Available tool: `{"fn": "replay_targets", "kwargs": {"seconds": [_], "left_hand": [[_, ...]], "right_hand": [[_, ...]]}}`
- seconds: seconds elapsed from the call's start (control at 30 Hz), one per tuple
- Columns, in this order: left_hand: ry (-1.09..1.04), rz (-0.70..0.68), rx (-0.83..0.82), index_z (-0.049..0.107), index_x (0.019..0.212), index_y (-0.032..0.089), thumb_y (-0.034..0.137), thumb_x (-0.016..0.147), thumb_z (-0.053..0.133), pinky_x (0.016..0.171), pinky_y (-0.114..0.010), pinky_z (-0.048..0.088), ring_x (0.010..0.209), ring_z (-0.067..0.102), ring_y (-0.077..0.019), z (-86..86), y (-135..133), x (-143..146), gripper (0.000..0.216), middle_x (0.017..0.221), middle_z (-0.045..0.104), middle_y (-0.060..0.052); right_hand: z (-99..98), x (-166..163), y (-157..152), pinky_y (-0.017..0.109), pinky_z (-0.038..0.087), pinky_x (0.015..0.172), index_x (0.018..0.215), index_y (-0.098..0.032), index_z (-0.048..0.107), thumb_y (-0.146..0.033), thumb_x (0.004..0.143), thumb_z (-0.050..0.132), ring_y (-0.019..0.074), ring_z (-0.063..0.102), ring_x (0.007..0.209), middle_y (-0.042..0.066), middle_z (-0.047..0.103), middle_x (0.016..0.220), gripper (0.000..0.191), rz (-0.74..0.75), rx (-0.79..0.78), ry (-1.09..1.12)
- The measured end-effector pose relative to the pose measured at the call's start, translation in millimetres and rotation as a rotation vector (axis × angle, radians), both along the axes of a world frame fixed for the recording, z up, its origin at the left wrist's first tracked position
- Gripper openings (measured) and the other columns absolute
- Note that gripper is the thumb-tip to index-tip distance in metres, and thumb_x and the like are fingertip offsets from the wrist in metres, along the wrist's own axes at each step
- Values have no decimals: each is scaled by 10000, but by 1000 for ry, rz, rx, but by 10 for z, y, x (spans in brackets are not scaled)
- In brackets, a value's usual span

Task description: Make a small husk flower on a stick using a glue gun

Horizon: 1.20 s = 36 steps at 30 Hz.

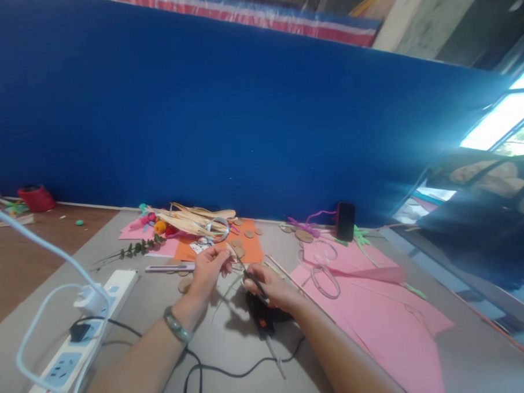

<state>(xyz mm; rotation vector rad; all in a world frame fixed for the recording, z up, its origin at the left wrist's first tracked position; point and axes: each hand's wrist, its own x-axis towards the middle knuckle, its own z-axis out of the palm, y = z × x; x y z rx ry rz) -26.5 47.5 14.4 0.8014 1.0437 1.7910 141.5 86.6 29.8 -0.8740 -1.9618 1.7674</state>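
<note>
Over the middle of the grey table, my left hand is closed in a pinch on a small pale strip, whose kind is too small to tell. My right hand grips a pair of scissors by the dark handles, the blades pointing up and left towards the pinched strip. Whether the blades touch it I cannot tell. Under my right hand lies a black glue gun, partly covered, with a translucent glue stick coming out of its back. A thin green strand hangs below the hands.
A white power strip with cables lies on the left. Orange paper, wooden discs, pale dried strips and a utility knife are behind my hands. Pink paper spreads on the right; a dark phone leans against the blue partition.
</note>
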Motion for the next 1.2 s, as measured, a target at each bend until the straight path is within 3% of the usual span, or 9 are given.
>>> {"fn": "replay_targets", "kwargs": {"seconds": [0.2,0.63,1.2], "left_hand": [[-2,-7,3,602,572,153,348,676,718,372,-193,289,353,447,-70,24,-19,8,249,441,578,4],[-38,-14,-10,581,529,143,338,634,733,363,-174,290,342,458,-64,78,-34,14,269,412,574,3],[-23,-10,8,609,554,133,304,678,712,384,-174,295,364,446,-60,59,-40,7,235,426,576,2]], "right_hand": [[-66,-6,36,215,213,511,691,-198,410,-435,680,692,81,303,547,-80,380,591,369,-10,-27,0],[-34,8,11,199,187,427,710,-198,409,-425,710,680,44,293,438,-89,433,545,354,-17,-21,-55],[-20,10,14,194,190,427,691,-199,400,-376,704,640,48,296,459,-83,409,546,298,-46,-6,-86]]}}
